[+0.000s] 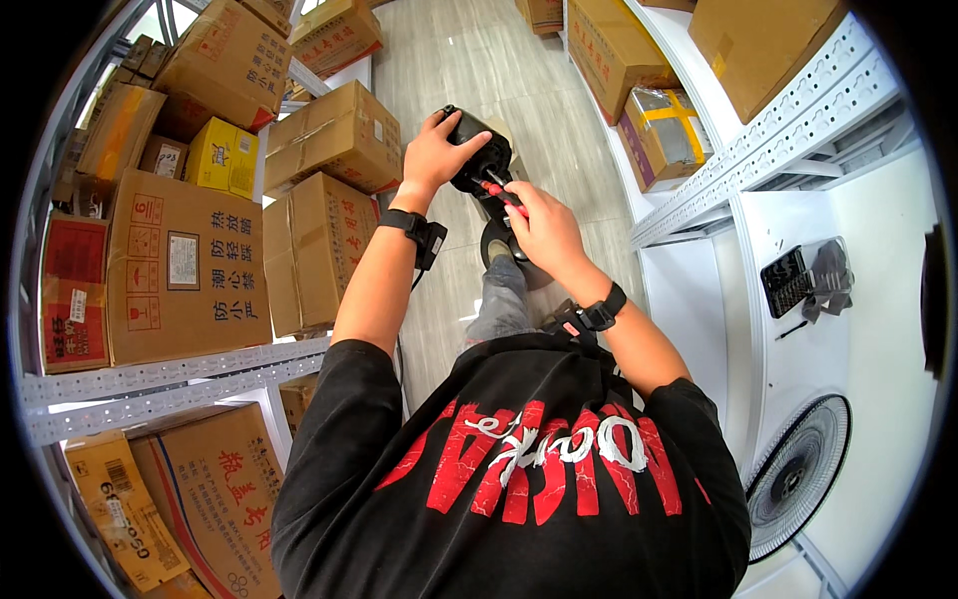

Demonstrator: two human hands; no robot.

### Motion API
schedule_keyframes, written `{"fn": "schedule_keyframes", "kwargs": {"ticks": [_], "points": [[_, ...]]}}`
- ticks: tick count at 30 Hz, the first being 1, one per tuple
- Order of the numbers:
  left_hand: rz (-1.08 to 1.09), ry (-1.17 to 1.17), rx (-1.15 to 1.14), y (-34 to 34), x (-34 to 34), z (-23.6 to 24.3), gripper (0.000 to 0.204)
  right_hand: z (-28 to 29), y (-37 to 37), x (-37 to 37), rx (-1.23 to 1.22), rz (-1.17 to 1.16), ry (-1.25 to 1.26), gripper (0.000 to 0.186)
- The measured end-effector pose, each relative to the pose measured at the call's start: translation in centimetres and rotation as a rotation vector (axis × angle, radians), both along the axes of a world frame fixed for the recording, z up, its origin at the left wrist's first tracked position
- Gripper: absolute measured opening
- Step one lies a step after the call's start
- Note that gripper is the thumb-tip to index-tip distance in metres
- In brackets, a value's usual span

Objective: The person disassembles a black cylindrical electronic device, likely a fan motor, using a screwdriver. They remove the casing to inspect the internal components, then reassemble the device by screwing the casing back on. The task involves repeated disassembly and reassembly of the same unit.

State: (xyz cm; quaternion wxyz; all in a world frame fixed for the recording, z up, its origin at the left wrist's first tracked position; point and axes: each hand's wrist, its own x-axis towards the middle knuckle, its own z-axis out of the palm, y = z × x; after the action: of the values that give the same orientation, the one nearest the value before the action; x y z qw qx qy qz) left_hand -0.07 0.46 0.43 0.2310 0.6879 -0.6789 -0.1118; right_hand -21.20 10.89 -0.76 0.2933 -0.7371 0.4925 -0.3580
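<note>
My left hand (437, 150) grips the upper left side of a black plastic housing (483, 160), its thumb lying across the top. In my right hand (547, 228) is a screwdriver (505, 196) with a red and black handle. The screwdriver's tip points up and left at the lower part of the housing; whether it sits in a screw, I cannot make out. A dark upright part (493, 212) shows beneath the housing. Its join to the housing is partly hidden by my right hand and the screwdriver.
Cardboard boxes (190, 270) fill the shelves on the left, with a yellow box (222, 158) among them. Shelving on the right bears more cartons (624, 50). A white surface holds an open black bit case (786, 283), a plastic bag (830, 275) and a round fan grille (800, 477).
</note>
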Motion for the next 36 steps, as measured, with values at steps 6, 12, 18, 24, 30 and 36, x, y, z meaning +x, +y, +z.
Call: {"fn": "schedule_keyframes", "kwargs": {"ticks": [6,12,18,24,30,36], "points": [[-0.001,-0.009,0.003,0.0,0.3,-0.3,0.077,1.0,0.1,0.4,0.114,-0.044,0.004,0.03],[-0.001,-0.014,-0.006,-0.2,0.3,-0.6,0.077,0.2,0.1,0.4,-0.152,-0.04,-0.055,0.031],[-0.006,-0.02,-0.003,-0.2,0.3,-0.5,0.076,0.0,-0.1,0.3,0.0,-0.037,-0.038,0.029],[0.002,-0.005,0.017,-0.1,0.4,-0.5,0.077,0.5,0.1,0.5,0.01,-0.052,-0.077,0.026],[0.006,-0.008,0.009,-0.2,0.2,-0.4,0.078,-1.3,-0.3,0.4,-0.137,-0.055,-0.147,0.027],[0.004,0.002,0.016,-0.1,0.4,-0.4,0.078,-0.4,0.0,0.3,0.115,-0.052,-0.106,0.025]]}}
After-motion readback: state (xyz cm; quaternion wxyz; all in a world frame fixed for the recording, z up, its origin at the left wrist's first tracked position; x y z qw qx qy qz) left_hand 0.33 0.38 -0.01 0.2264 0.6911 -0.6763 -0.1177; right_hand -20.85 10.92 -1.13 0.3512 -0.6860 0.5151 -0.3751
